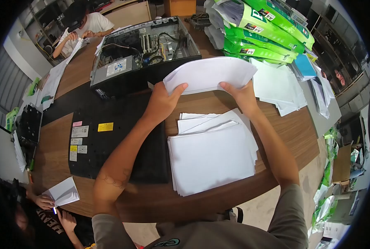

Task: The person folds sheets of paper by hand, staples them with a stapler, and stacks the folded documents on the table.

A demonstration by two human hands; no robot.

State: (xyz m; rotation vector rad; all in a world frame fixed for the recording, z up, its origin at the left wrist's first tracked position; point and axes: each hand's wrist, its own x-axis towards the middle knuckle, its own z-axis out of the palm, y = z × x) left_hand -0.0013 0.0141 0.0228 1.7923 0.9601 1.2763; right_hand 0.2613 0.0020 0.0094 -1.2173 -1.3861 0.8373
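Curved sheets (210,74): plain white. Paper stack (212,159): white. Worktop (293,137): brown wood-grain, one black band. Paper packs (272,38): vivid green, white patches. Computer case (168,67): black outside, metallic grey within. Flat panel (114,151): black (labels (105,127) yellow, white, one pink). Sleeves (110,232): grey. Far person's shirt (94,23): white.

Green packs (261,38) read "A4"; black shirt (48,224), "HEAV".

Cannot see left hand (162,101) or right hand (241,97) whole behind bent paper (210,74), upper centre. Cannot read labels (80,131) at left, probably too small.
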